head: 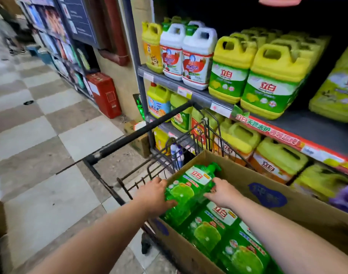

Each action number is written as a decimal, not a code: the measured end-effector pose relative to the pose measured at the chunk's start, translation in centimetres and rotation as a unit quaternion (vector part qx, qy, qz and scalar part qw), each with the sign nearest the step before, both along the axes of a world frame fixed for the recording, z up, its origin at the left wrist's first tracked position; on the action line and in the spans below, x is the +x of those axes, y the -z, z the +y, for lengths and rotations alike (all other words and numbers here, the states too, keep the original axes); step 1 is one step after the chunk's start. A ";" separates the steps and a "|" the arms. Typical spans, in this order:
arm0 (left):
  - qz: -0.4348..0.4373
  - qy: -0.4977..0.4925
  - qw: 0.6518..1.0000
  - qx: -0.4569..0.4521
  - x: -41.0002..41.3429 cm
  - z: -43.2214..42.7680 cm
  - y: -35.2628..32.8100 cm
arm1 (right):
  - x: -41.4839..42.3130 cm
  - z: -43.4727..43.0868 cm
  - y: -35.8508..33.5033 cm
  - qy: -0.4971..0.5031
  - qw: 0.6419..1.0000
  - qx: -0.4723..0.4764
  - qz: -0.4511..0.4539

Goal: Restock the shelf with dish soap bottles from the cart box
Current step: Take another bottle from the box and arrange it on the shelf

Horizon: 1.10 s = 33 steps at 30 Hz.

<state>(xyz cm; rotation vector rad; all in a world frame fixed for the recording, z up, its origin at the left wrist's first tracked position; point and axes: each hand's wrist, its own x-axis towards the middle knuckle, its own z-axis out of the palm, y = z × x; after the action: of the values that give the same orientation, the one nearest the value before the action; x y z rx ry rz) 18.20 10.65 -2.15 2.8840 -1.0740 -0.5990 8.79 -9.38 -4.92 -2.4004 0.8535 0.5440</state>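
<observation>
Soap bottle gripped, left hand, right hand

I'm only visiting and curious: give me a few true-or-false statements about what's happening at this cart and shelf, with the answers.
1. The left hand and right hand both hold one green bottle. True.
2. The cardboard box sits on the floor. False: it rides in the wire cart.
3. On the shelf, white jugs stand left of the green-labelled yellow jugs. True.
4. The other green bottles in the box stand upright. False: they lie flat.
</observation>
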 end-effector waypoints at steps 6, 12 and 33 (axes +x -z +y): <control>0.087 -0.008 0.996 0.021 3.9 -5.0 4.1 | 3.5 -2.9 4.8 0.171 0.977 0.118 -0.037; 0.158 -0.032 0.986 0.050 5.1 -7.8 7.4 | 4.9 -2.1 8.9 0.373 0.885 0.265 -0.087; 0.181 -0.020 0.982 0.054 6.2 -8.9 9.7 | 4.6 0.1 10.0 0.586 0.658 0.421 -0.217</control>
<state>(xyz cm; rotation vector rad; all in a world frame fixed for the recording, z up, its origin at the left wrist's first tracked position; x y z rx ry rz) 24.40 1.70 -11.89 2.7181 -0.9536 -1.1567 13.37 -9.32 -14.92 -0.7281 1.2890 -0.1811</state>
